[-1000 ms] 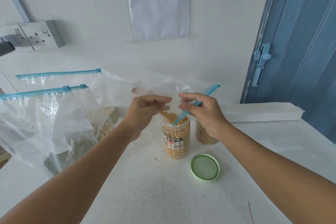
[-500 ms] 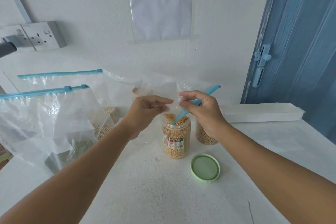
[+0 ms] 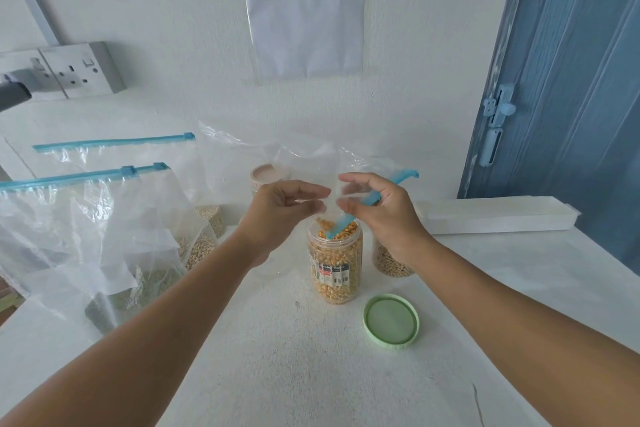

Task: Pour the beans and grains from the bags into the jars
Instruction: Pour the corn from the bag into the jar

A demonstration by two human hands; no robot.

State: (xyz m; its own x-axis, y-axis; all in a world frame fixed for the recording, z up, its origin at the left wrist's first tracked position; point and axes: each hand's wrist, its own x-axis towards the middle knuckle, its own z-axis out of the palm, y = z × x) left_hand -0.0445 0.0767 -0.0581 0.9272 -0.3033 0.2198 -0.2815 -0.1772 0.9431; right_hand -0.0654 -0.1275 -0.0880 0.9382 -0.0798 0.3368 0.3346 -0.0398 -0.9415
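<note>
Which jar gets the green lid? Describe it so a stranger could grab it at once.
Start at the paper notice on the wall and drop straight down to the white table. Under both hands stands the open jar of yellow kernels, just left of the green lid. It alone bears a barcode label; the jar beside it holds paler beans.

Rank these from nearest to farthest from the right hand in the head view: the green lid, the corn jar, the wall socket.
From the right hand:
1. Clear plastic jar of yellow corn kernels, just below-left of it.
2. Round green plastic lid, lying flat on the table nearer the camera.
3. Grey wall socket, far left on the wall.
</note>
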